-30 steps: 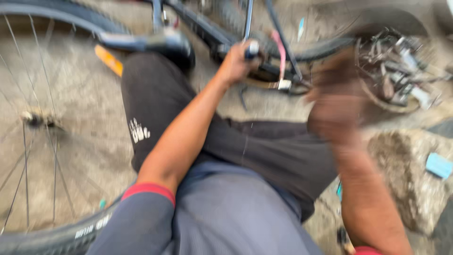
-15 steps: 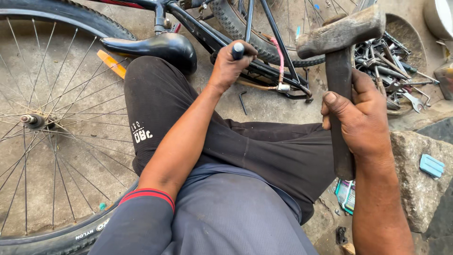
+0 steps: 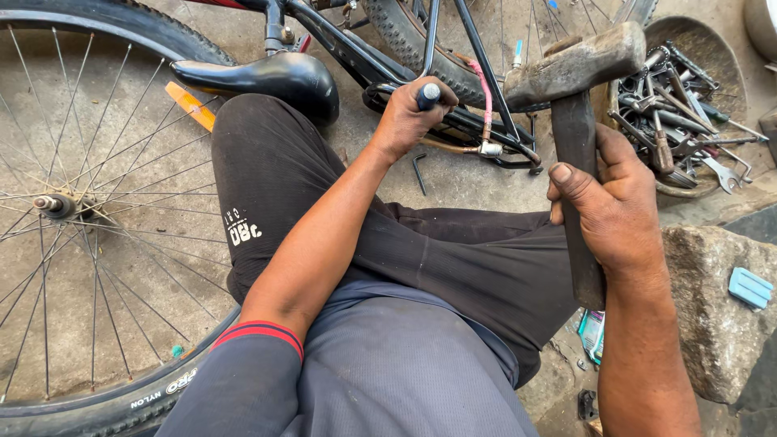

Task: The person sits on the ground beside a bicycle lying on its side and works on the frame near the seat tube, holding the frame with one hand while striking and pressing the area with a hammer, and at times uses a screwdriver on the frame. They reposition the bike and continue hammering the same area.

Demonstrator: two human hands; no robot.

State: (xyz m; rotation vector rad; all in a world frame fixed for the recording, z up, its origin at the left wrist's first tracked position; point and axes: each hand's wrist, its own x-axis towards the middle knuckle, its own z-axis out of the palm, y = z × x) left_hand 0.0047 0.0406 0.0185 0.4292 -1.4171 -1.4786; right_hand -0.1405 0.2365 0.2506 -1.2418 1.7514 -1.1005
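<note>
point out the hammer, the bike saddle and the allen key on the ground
hammer point(image 3: 576, 65): head view, on its worn metal head.
bike saddle point(image 3: 275, 78): head view, on its black top.
allen key point(image 3: 420, 176): head view, on its long leg.
</note>
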